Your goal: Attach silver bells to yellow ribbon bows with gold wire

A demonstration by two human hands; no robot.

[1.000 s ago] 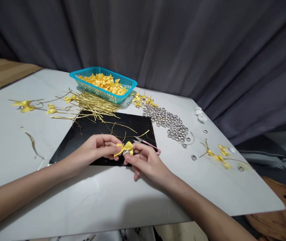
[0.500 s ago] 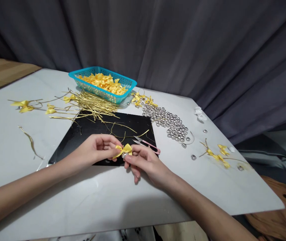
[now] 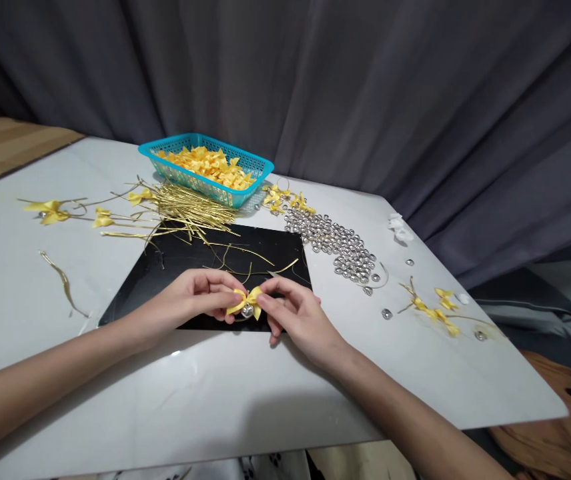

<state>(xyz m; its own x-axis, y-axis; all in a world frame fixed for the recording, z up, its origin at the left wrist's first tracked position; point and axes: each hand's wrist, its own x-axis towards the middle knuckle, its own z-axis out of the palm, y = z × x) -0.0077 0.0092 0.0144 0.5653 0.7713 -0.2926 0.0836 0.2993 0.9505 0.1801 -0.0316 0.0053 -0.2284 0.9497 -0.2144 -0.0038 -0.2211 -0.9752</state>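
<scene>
Both hands meet over the near edge of a black mat [image 3: 180,257]. Between them is a small yellow ribbon bow [image 3: 243,299] with a silver bead [image 3: 247,311] hanging under its knot. My left hand [image 3: 193,297] pinches the bow's left side with its fingertips. My right hand [image 3: 293,313] pinches the right side, thumb and forefinger pressed together at the knot. A few gold wire strands [image 3: 245,257] lie on the mat just behind the hands. The pink scissors are hidden behind my right hand.
A blue basket [image 3: 258,167] of yellow bows stands at the back. A bundle of gold wires [image 3: 185,210] lies before it. Silver beads [image 3: 340,247] are heaped to the right. Finished bows lie at far left [image 3: 48,212] and at right [image 3: 438,308]. Grey curtain behind.
My right hand has shifted up and left over the bow's knot, covering the pink scissors. The bead now hangs in plain sight below the bow. My left hand has hardly moved.
</scene>
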